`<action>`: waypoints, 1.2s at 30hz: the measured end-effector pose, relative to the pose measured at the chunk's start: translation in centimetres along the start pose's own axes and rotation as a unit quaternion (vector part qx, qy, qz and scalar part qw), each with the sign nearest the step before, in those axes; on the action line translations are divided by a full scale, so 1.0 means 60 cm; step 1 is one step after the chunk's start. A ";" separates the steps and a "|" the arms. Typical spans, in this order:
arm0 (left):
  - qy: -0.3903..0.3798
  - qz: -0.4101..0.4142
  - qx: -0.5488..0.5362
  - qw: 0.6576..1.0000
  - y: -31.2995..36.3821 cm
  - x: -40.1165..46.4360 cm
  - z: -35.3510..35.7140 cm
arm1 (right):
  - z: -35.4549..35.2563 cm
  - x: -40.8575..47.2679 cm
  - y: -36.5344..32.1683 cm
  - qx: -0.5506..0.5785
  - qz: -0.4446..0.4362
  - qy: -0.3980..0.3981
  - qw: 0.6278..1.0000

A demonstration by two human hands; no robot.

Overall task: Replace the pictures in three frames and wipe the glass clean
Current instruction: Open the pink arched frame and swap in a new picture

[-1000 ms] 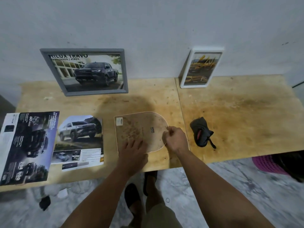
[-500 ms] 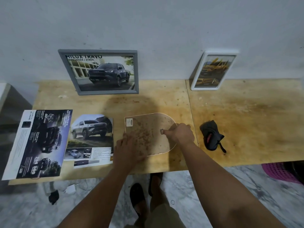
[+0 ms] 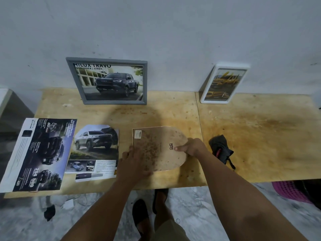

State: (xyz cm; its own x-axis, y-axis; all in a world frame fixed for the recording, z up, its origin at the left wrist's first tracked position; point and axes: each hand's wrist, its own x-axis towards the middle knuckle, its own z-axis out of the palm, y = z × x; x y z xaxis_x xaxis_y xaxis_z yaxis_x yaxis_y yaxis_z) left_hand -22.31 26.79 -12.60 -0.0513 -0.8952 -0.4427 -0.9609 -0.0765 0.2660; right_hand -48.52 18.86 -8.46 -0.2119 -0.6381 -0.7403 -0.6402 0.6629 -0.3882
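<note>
**A:** Why is the arched frame lying face down between the two hands?

**B:** I judge it's so the stained backing board can be worked on, to get the picture in or out. The left hand lies on the near left corner, fingers fairly straight and spread flat over the board, pressing it to the table. The right hand is at the rounded end, its thumb laid on top just beside the small metal hanger; the other fingers curl round the edge, so it seems to be gripping the rim, though I cannot tell what they do underneath.

**B:** And the cloth?

**A:** The dark cloth sits just right of the right-hand knuckles, within reach for the glass, I'd say.

**B:** Count things.

**A:** Three frames: the arched one under the fingers, a grey frame and a white frame, both leaning on the wall beyond the fingertips, well apart from them. Two loose prints: a truck picture just left of the left hand, and a dark brochure farther left. One cloth.
</note>
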 end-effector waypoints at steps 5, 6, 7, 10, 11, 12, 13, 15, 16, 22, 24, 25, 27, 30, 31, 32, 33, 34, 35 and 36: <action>-0.006 0.004 0.003 1.000 0.002 0.003 -0.005 | -0.017 -0.018 0.019 0.178 0.002 -0.086 0.980; -0.007 0.004 -0.003 1.000 0.002 0.002 -0.006 | -0.021 -0.022 0.022 0.203 0.004 -0.096 0.974; -0.009 0.006 -0.008 1.000 0.001 0.002 -0.008 | -0.025 -0.026 0.023 0.239 0.004 -0.112 0.964; -0.013 0.012 -0.021 1.000 -0.003 0.004 -0.012 | -0.038 -0.018 0.022 0.310 -0.021 -0.131 0.942; -0.011 0.010 -0.036 0.999 -0.006 0.005 -0.013 | -0.046 -0.017 0.017 0.342 -0.029 -0.132 0.930; -0.006 0.006 -0.054 0.999 -0.009 0.006 -0.012 | -0.056 -0.014 0.010 0.368 -0.038 -0.117 0.922; 0.001 0.002 -0.068 0.998 -0.011 0.008 -0.011 | -0.067 -0.013 0.002 0.392 -0.040 -0.100 0.914; 0.012 -0.004 -0.074 0.997 -0.010 0.009 -0.011 | -0.089 -0.003 -0.013 0.439 -0.043 -0.067 0.895; 0.021 -0.005 -0.071 0.997 -0.008 0.009 -0.011 | -0.098 0.005 -0.020 0.454 -0.041 -0.048 0.889; 0.056 -0.023 -0.100 0.993 -0.007 0.023 -0.010 | -0.126 0.068 -0.061 0.480 -0.004 0.052 0.876; 0.058 -0.031 -0.110 0.992 -0.009 0.028 -0.006 | -0.129 0.086 -0.080 0.480 0.000 0.084 0.873; 0.057 -0.039 -0.111 0.991 -0.009 0.030 -0.005 | -0.129 0.101 -0.088 0.485 -0.004 0.104 0.868; 0.051 -0.046 -0.105 0.992 -0.009 0.034 -0.004 | -0.130 0.121 -0.099 0.482 -0.011 0.132 0.866; 0.045 -0.047 -0.089 0.994 -0.007 0.036 -0.003 | -0.119 0.136 -0.096 0.358 -0.004 0.206 0.911; 0.045 -0.049 -0.087 0.994 -0.007 0.036 -0.003 | -0.110 0.132 -0.089 0.275 -0.011 0.236 0.932; 0.048 -0.052 -0.086 0.994 -0.006 0.036 -0.003 | -0.101 0.118 -0.082 0.197 -0.021 0.269 0.942; 0.050 -0.054 -0.084 0.994 -0.005 0.036 -0.003 | -0.091 0.103 -0.074 0.135 -0.048 0.295 0.945; 0.052 -0.056 -0.081 0.994 -0.004 0.036 -0.003 | -0.080 0.084 -0.065 0.093 -0.077 0.295 0.948; 0.052 -0.058 -0.077 0.994 -0.004 0.037 -0.001 | -0.066 0.072 -0.052 0.052 -0.108 0.277 0.953; 0.050 -0.061 -0.073 0.994 -0.003 0.038 -0.001 | -0.051 0.056 -0.043 0.014 -0.123 0.249 0.960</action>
State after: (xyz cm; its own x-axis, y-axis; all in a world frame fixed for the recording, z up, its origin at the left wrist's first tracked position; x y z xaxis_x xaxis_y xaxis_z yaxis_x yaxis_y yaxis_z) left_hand -22.24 24.73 -13.63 0.0971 -0.9141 -0.3937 -0.9082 -0.2432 0.3407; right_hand -49.86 13.80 -8.28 -0.3886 -0.8804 -0.2717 -0.6973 0.4737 -0.5380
